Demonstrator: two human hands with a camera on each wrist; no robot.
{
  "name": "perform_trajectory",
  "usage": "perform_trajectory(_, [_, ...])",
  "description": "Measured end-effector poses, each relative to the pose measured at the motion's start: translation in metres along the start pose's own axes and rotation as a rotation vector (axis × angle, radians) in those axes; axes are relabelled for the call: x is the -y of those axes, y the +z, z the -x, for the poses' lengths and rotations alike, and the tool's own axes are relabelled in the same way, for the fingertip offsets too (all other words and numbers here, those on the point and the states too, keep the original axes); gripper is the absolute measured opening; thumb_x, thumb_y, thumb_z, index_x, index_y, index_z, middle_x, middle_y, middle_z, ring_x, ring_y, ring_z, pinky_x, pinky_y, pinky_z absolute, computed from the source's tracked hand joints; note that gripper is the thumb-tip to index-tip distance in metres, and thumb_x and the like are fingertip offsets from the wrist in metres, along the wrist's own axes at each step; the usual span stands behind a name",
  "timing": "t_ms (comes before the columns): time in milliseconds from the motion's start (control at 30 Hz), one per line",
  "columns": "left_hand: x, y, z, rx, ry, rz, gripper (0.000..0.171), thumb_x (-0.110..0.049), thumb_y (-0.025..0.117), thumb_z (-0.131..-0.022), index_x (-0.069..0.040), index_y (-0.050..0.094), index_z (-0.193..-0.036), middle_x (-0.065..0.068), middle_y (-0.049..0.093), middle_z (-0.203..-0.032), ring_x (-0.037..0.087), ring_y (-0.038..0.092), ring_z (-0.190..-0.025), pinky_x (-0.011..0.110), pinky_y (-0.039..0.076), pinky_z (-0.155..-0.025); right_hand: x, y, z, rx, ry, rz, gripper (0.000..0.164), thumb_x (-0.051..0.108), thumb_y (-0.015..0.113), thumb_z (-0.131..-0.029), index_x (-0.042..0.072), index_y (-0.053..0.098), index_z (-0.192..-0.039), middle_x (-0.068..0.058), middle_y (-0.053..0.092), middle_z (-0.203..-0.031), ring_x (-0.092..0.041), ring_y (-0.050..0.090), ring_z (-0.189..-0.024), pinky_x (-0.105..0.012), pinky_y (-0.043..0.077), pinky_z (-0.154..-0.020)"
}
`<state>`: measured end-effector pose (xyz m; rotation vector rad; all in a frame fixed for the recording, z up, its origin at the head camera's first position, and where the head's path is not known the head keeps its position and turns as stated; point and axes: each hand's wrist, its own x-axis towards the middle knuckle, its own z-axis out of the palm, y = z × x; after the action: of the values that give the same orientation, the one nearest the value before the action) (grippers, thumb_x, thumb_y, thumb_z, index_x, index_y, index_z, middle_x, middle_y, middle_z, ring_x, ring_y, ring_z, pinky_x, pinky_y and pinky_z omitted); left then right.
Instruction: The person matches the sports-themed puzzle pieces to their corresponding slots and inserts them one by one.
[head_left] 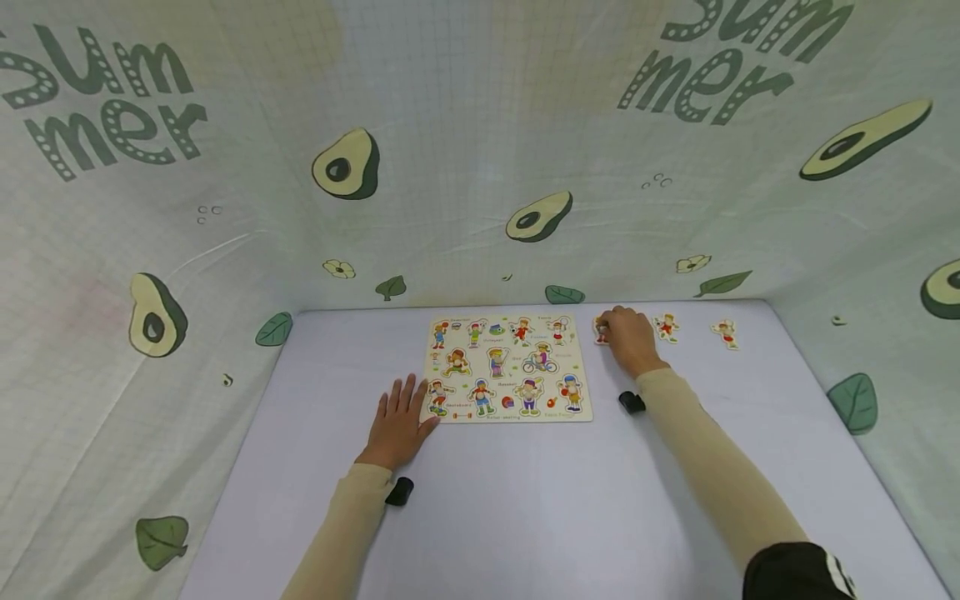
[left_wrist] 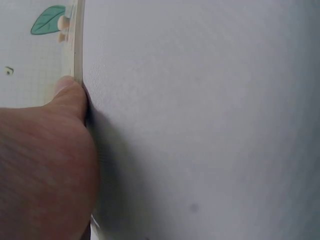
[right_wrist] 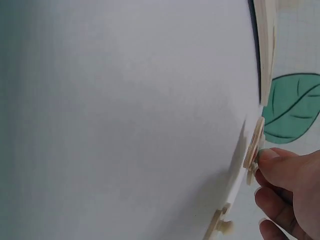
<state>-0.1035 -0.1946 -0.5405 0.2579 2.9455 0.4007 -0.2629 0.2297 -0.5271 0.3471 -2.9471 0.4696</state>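
A wooden peg-puzzle board [head_left: 510, 423] with colourful figures of children at sports lies on the table. My left hand [head_left: 396, 427] is spread flat at its lower left side, fingertips and thumb at the edge. In the left wrist view the thumb [left_wrist: 67, 97] presses against the board's rim [left_wrist: 78, 45]. Just off the board's upper right, my right hand [head_left: 632, 337] pinches a puzzle piece [head_left: 600, 331] between thumb and index finger. The right wrist view shows that piece [right_wrist: 254, 144] edge-on, close over the tabletop, its shadow beside it.
Two more figure pieces, one in red [head_left: 666, 327] and one farther right [head_left: 725, 334], lie on the white table [head_left: 510, 517]. A curtain [head_left: 450, 242] printed with avocados and leaves rises behind the table and along both sides.
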Motion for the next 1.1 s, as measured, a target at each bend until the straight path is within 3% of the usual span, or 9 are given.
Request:
perform_trajectory(500, [-0.004, -0.007, 0.000, 0.056, -0.029, 0.000, 0.074, -0.040, 0.053, -0.111, 0.000, 0.026, -0.166, 0.026, 0.014, -0.174, 0.048, 0.010, -0.161, 0.064, 0.013, -0.129, 0.025, -0.012, 0.016, -0.094, -0.076, -0.072, 0.012, 0.000, 0.079, -0.093, 0.000, 0.077, -0.105, -0.017, 0.074, -0.101, -0.037, 0.068, -0.096, -0.054, 0.053, -0.090])
perform_trajectory(1100, [-0.002, -0.005, -0.001, 0.033, -0.012, 0.013, 0.072, -0.036, 0.055, -0.110, 0.001, 0.028, -0.165, 0.027, 0.017, -0.173, 0.050, 0.012, -0.160, 0.065, 0.014, -0.128, 0.079, -0.017, 0.022, -0.120, -0.231, -0.046, 0.015, 0.004, 0.082, -0.091, 0.006, 0.079, -0.106, -0.008, 0.074, -0.099, -0.029, 0.069, -0.095, -0.044, 0.054, -0.087])
